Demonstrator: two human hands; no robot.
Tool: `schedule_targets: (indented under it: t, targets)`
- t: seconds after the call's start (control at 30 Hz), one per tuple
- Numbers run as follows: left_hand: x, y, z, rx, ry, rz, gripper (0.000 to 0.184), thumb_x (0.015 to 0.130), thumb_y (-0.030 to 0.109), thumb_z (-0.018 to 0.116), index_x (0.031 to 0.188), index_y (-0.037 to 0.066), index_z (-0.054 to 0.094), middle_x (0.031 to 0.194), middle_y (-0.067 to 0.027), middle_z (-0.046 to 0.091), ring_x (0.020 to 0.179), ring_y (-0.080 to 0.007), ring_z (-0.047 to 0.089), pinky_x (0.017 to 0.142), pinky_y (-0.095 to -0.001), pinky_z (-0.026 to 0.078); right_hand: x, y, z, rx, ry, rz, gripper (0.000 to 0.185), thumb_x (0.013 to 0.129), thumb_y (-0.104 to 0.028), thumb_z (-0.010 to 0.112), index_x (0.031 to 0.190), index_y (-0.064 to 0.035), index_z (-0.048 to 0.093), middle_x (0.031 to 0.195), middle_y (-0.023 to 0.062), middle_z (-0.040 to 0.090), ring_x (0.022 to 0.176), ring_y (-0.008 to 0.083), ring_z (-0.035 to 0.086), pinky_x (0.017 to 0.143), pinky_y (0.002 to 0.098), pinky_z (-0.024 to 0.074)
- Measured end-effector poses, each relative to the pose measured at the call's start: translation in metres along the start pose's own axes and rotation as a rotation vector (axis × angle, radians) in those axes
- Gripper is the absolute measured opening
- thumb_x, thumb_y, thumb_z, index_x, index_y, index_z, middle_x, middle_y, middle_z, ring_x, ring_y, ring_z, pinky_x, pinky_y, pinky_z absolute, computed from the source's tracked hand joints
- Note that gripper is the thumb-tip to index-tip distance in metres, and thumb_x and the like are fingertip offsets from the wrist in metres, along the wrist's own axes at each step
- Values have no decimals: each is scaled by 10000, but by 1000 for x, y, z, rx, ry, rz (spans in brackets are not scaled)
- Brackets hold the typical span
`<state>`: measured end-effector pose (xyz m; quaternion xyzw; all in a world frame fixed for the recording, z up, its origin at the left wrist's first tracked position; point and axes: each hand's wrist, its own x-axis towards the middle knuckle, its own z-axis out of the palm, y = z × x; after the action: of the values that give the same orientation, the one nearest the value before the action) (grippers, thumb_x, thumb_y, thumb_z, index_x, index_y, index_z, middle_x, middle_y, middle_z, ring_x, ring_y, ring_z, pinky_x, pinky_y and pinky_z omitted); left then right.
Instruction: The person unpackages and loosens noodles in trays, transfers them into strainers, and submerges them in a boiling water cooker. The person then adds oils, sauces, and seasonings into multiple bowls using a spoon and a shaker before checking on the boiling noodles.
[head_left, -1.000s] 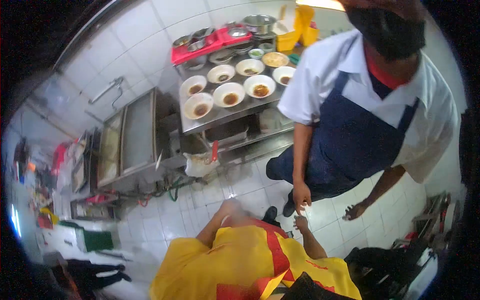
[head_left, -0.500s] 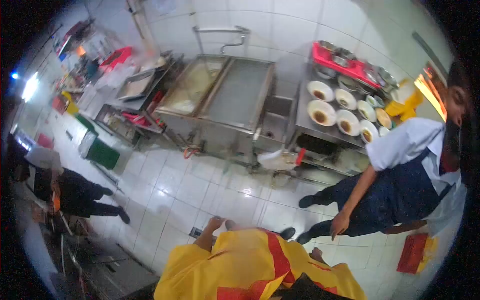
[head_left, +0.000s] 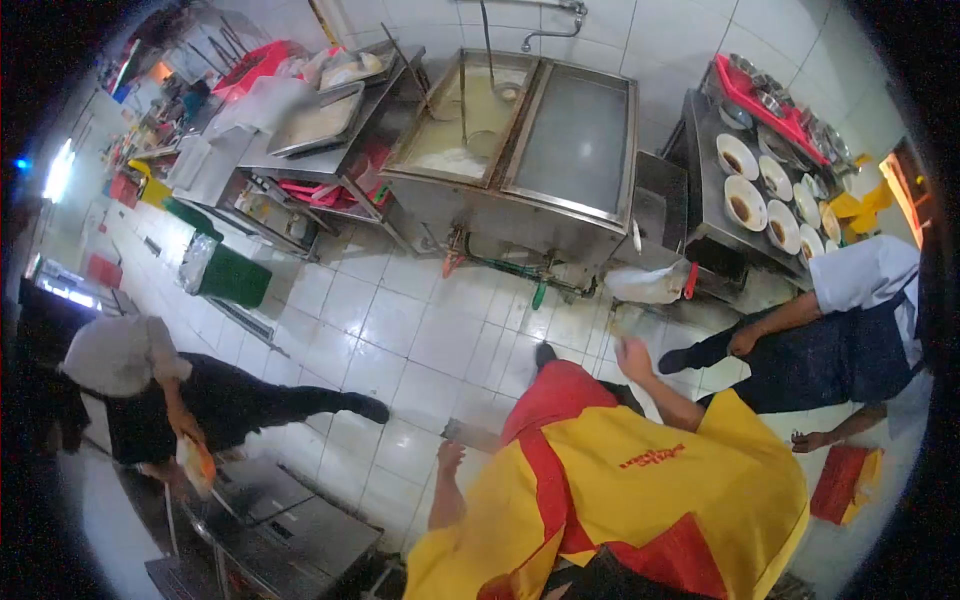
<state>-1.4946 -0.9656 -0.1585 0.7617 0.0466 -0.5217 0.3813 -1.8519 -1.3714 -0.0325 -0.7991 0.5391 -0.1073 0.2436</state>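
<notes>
My left hand [head_left: 450, 458] is low in front of my yellow and red shirt, over the tiled floor, with its fingers curled in. I see nothing held in it. A blurred dark grey patch [head_left: 472, 435] lies just beyond it; I cannot tell what it is. My right hand [head_left: 632, 358] is lifted forward on the right and smeared by motion, so its fingers are unclear. Nearest to it is a whitish bag-like bundle [head_left: 645, 285] with a red-ended piece beside it, under the sink edge.
A two-basin steel vat [head_left: 570, 135] with ladles stands ahead. Bowls with brown sauce [head_left: 745, 203] line the right-hand table. One person [head_left: 830, 345] stands at right; another [head_left: 140, 390] bends over a steel counter at left, holding something orange and white. A green bin [head_left: 235, 275] stands left.
My view has shifted and turned left, so the vat sits further right. My right hand has come up and forward. The person at left now leans over the steel counter.
</notes>
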Motion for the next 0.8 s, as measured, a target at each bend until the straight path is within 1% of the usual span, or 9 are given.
schedule_targets:
  t: [0.1,0.2,0.27,0.33,0.43,0.53,0.67,0.73,0.8]
  targets:
    - [17,4,-6,-167,-82,-64,468,869,460,587,1185,124,508,983,-103,639,736,-205,628,616,-369,474,78,-107,-88,-61,554,-415,335,780,-87,606,1100,-1,561,1089,225,560,1016,404,522,880,467,430]
    - [51,-15,-13,-240,-186,65,390,899,414,524,1182,147,500,890,-71,633,672,-195,600,531,-337,455,161,-121,-134,-186,864,-164,317,813,-161,574,1098,-22,571,1056,220,583,998,397,532,891,458,431]
    - [70,-6,-28,-144,-170,40,388,900,413,522,1183,147,502,893,-73,633,673,-196,601,531,-336,455,203,-101,-144,-222,571,262,264,823,-189,550,1019,-25,619,1056,211,598,991,381,554,851,459,447]
    - [82,20,-47,-88,-152,11,387,901,413,520,1183,147,504,896,-74,633,675,-198,601,531,-336,455,257,-31,-136,-258,102,342,249,786,-239,572,877,-26,665,943,211,633,902,368,597,755,458,473]
    - [95,76,-77,-48,-122,-2,385,903,412,516,1183,147,507,901,-77,633,677,-200,601,532,-336,455,277,-32,-146,-70,-88,360,228,734,-233,613,721,-9,652,729,196,626,731,357,629,641,505,477]
    - [111,128,-105,-27,-99,0,383,905,411,512,1183,147,510,906,-79,634,679,-202,602,532,-335,456,268,-34,-152,284,-76,527,279,773,-125,576,972,70,560,791,214,636,644,296,643,504,447,493]
    - [143,189,-137,-17,-120,29,381,908,409,508,1184,147,513,912,-82,634,682,-205,602,532,-335,456,265,-25,-132,353,-216,741,231,759,-90,587,927,64,543,751,215,615,638,311,638,499,472,504]
    - [157,221,-148,-25,-143,57,379,909,409,505,1184,147,515,915,-84,634,684,-207,603,532,-334,456,269,-31,-113,254,-91,966,188,654,-86,683,771,46,618,643,160,589,475,247,595,408,421,498]
    - [177,258,-162,-69,-173,106,378,911,408,503,1184,147,517,918,-86,634,685,-208,603,533,-334,456,248,-63,-135,44,-95,805,235,722,-32,609,933,49,544,714,216,599,553,329,634,423,454,499]
